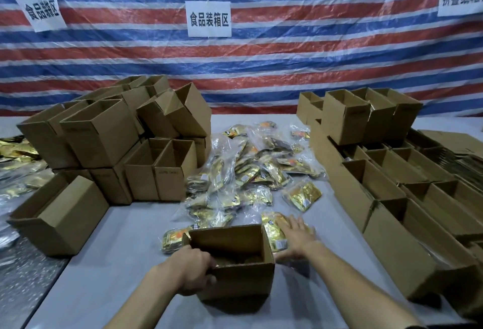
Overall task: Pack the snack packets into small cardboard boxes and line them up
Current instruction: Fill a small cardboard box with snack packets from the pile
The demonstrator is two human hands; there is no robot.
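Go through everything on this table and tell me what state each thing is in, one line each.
Near box: open, upright, something inside, not clear what.
Left hand: gripping the near box's left rim.
Right hand: spread flat on a gold packet beside the box.
Packet pile: loose, unpacked.
Left boxes: open, stacked, some tilted.
Right boxes: open, in rows.

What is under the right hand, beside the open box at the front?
The right hand lies flat on a gold snack packet, beside the open box. The hand covers most of the packet, so whether more packets are beneath cannot be seen.
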